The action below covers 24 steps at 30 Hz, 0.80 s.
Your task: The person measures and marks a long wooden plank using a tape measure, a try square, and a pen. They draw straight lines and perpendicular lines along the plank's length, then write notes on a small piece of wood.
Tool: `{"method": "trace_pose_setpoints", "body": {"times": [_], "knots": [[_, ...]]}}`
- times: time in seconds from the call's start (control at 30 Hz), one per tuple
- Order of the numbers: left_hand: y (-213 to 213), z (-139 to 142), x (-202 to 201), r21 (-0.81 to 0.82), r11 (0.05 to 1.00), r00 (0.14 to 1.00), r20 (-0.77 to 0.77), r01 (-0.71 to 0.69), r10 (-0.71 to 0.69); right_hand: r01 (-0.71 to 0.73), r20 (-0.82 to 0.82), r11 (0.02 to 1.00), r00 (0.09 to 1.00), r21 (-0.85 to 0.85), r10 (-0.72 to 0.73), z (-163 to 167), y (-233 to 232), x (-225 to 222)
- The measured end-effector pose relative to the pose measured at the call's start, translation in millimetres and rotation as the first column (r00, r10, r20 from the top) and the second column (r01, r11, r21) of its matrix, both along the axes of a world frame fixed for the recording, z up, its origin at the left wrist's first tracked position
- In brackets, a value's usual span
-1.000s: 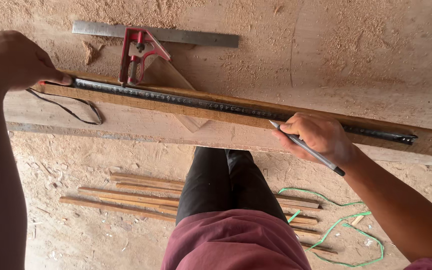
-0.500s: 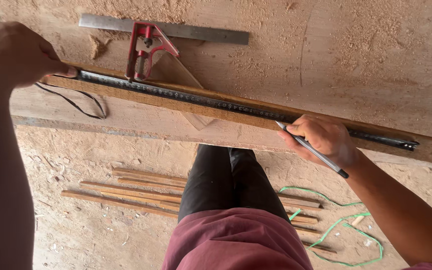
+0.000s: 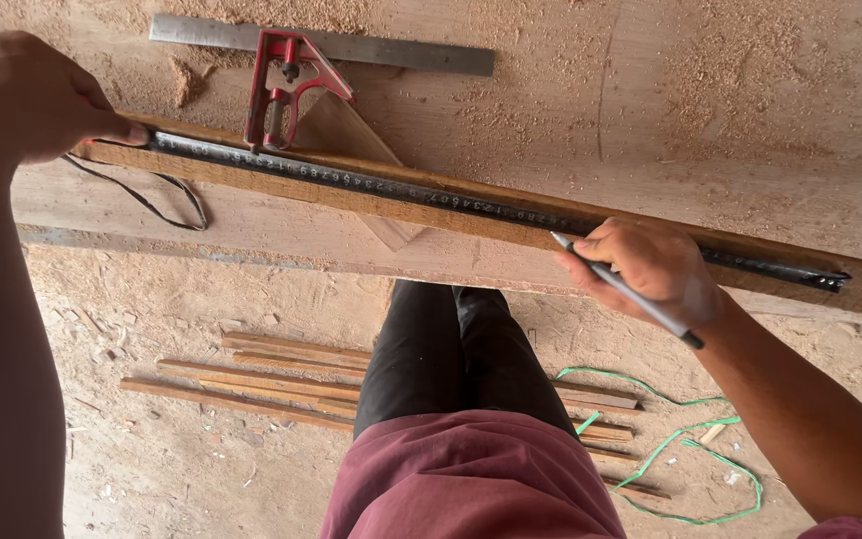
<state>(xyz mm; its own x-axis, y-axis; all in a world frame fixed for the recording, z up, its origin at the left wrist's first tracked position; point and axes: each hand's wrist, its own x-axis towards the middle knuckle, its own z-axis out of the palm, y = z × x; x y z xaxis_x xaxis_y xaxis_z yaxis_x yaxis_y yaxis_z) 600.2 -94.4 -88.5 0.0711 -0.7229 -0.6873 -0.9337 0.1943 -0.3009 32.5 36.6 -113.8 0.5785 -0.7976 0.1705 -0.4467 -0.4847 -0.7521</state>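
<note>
Little has changed: the left hand still presses the black ruler onto the wooden strip; the right hand stays closed around its pencil.

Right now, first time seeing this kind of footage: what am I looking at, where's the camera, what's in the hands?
There is no machine here: a person works with two bare hands, and the one picture comes from a camera on their head, looking down past their maroon shorts and dark-clad legs.

The surface is a sawdust-covered wooden workbench. On it lies a long wooden strip with a dark steel ruler laid along it. Behind them rests a combination square with a red head.

The left hand presses a thumb on the strip's left end. The right hand holds a grey pencil, its tip at the ruler's edge.

On the dusty floor below are thin wooden slats and a green cord. A thin black cord loops near the bench edge.
</note>
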Motion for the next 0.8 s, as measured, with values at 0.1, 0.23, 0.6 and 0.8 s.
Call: {"method": "trace_pose_setpoints", "body": {"times": [0.1,0.23,0.6,0.8], "knots": [[-1,-2,1,0.019,0.999,0.999,0.03,0.044,-0.044,0.079,0.153,0.974,0.982,0.211,-0.113,-1,1,-3],[-4,4,1,0.068,0.996,0.993,0.102,0.052,-0.059,0.163,0.174,0.92,0.956,0.356,-0.237,10,0,-9],[-8,48,-16,0.073,0.995,0.99,0.131,-0.067,0.057,0.081,0.159,0.992,0.983,0.094,-0.096,39,-6,75],[-6,62,-16,0.059,0.968,0.97,0.039,-0.242,0.24,-0.001,0.138,1.0,0.99,0.017,-0.001,34,-19,157]]}}
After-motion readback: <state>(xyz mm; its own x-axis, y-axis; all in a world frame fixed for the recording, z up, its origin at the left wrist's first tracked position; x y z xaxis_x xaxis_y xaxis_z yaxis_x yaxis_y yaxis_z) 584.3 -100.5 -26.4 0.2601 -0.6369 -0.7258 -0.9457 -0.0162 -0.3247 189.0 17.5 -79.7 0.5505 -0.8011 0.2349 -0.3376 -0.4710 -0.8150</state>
